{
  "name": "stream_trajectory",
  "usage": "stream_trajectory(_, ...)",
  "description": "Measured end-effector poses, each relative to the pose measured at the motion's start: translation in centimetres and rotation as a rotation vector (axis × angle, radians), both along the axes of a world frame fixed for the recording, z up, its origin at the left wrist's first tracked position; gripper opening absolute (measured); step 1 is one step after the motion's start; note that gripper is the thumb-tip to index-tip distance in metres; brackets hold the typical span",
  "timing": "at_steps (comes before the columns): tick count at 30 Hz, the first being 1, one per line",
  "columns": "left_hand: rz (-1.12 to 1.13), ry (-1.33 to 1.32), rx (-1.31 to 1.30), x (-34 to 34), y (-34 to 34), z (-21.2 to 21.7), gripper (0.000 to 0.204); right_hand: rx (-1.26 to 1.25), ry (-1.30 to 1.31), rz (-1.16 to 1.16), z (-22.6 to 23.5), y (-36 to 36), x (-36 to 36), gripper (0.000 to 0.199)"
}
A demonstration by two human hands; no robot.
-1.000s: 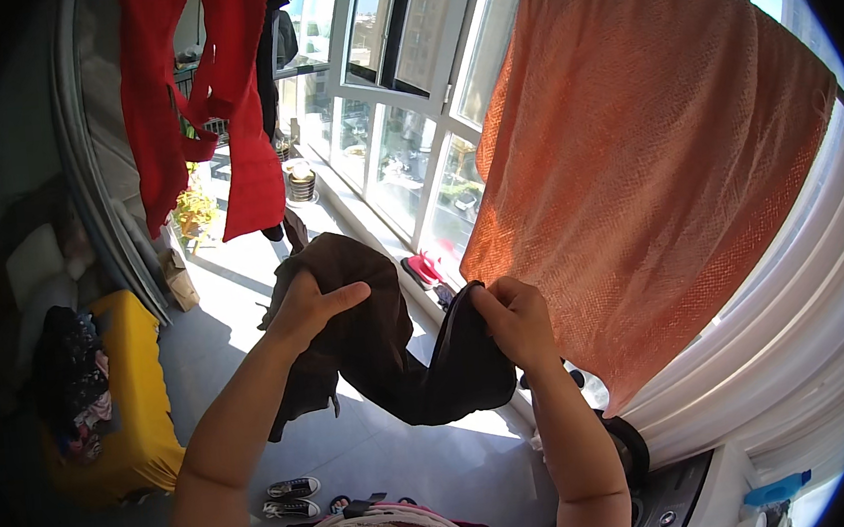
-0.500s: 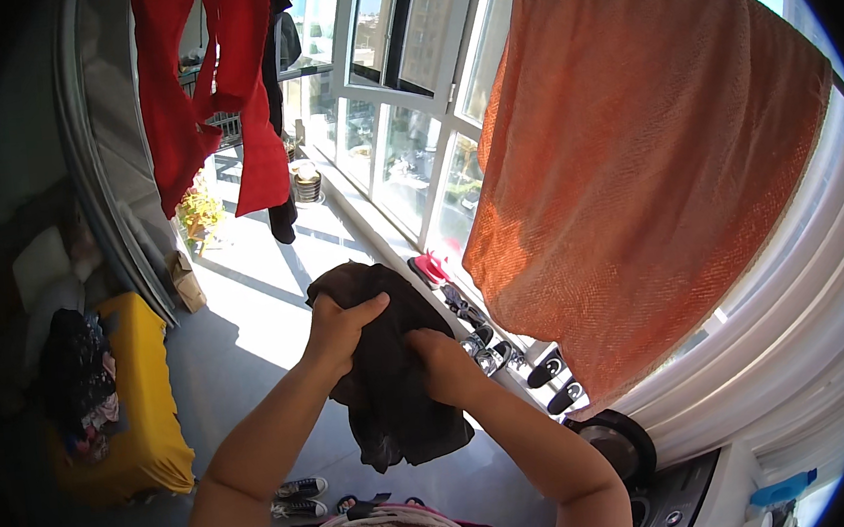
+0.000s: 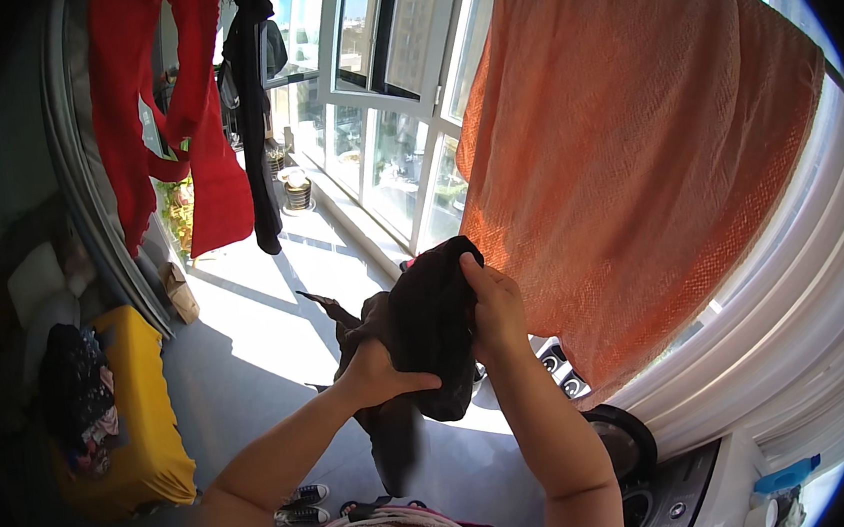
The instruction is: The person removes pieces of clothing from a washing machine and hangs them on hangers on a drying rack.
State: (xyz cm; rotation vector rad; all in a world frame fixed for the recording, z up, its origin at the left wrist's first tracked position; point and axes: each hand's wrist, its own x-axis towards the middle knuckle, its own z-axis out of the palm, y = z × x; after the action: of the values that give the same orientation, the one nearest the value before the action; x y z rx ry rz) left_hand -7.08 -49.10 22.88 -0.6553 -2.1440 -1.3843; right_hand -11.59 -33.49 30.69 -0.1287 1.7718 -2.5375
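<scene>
I hold a dark brown, nearly black garment [image 3: 428, 328] bunched up in front of me at chest height. My left hand [image 3: 383, 369] grips its lower left part from beneath. My right hand [image 3: 494, 307] presses flat against its right side, fingers pointing up. Loose cloth hangs down below my left hand toward the floor. A large orange towel [image 3: 633, 155] hangs just to the right of the garment.
Red clothes [image 3: 162, 105] and a black garment [image 3: 253, 108] hang at the upper left by tall windows [image 3: 379, 117]. A yellow seat [image 3: 139, 419] with dark clothes stands at the left. A washing machine [image 3: 662, 483] is at the lower right; shoes [image 3: 298, 505] lie on the floor.
The garment was stretched wide between both hands, then folded together. My hands have closed in and lifted the bunched cloth higher.
</scene>
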Motion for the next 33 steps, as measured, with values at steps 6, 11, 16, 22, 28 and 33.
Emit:
stream_trajectory(6,-0.075,-0.320,0.435,-1.2,-3.2,-0.8,0.036,0.015,0.084,0.105,3.6,4.3,0.3,0.032)
stream_trajectory(11,-0.151,-0.170,0.558,-0.5,-1.8,3.5,0.037,-0.205,-0.057,0.377,3.3,1.6,2.2,0.047)
stream_trajectory(16,0.038,-0.472,0.839,-0.9,-3.3,3.0,0.033,-0.129,-0.059,0.381,1.6,0.7,2.1,0.048)
stream_trajectory(22,0.178,-0.486,0.869,0.1,-3.8,3.4,0.028,0.930,1.079,-0.623,-1.0,1.4,1.1,0.055)
stream_trajectory(28,0.180,-0.341,0.674,0.7,-3.0,3.6,0.024,1.072,1.068,0.244,-2.6,-1.6,1.1,0.040)
stream_trajectory(33,0.151,-0.227,0.624,0.3,-3.7,2.8,0.023,1.102,0.976,0.230,-2.7,-1.3,2.7,0.030)
